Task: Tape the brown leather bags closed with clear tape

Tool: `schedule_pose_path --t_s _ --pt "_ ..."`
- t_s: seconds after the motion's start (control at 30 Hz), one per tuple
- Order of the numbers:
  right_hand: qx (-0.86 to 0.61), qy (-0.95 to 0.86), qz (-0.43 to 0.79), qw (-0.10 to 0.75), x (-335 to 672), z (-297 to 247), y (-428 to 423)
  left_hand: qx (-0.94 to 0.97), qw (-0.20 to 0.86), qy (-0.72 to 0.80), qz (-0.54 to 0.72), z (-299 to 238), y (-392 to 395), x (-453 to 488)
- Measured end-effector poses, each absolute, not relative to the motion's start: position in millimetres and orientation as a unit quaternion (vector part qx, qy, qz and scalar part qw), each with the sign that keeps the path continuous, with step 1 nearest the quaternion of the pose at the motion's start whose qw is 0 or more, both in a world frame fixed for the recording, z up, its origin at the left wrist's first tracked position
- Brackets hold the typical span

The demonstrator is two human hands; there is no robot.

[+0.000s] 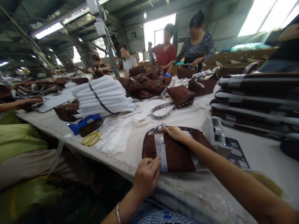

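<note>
A dark brown leather handbag (pixel 177 154) lies on the table right in front of me. A clear plastic strip (pixel 160 147) runs down its left part. My left hand (pixel 147 173) is at the near left edge of the bag, fingers bent and pressed together at the strip's lower end. Across the bag's upper side lies my right hand (pixel 175 134), its fingers stretched toward the plastic-wrapped strap fitting (pixel 159 128). The studded strap (pixel 189 128) follows the bag's far edge, partly behind this hand.
A grey tape dispenser (pixel 215 135) stands close on the right, before stacked brown bags (pixel 259 99). Left are yellow-handled scissors (pixel 90 139), a blue tape dispenser (pixel 85 124) and banded white sheets (pixel 104 95). More bags (pixel 144 85) lie farther back, where co-workers (pixel 195 46) stand.
</note>
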State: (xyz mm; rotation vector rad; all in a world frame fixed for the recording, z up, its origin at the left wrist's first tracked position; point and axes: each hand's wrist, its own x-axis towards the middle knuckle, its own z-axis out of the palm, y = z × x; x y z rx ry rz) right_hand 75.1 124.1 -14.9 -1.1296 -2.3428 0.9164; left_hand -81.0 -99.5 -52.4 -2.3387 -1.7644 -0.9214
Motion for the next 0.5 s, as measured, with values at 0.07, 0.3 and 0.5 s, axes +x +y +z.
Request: schedule_pose_path --t_s 0.07,0.3,0.5 --pt "-0.413 -0.825 0.319 0.218 75.2 -18.2 124.3 -0.755 0.022 -0.588 -0.289 -36.5 -93.1 -81.7" --pt "-0.429 -0.784 0.309 0.325 81.3 -20.1 117.4 -0.765 0.063 -0.589 -0.252 -15.0 -26.3 -66.7" --pt "-0.406 -0.779 0.286 0.383 93.5 -6.4 71.3 -0.800 0.030 -0.580 -0.150 -44.6 -7.9 -62.3"
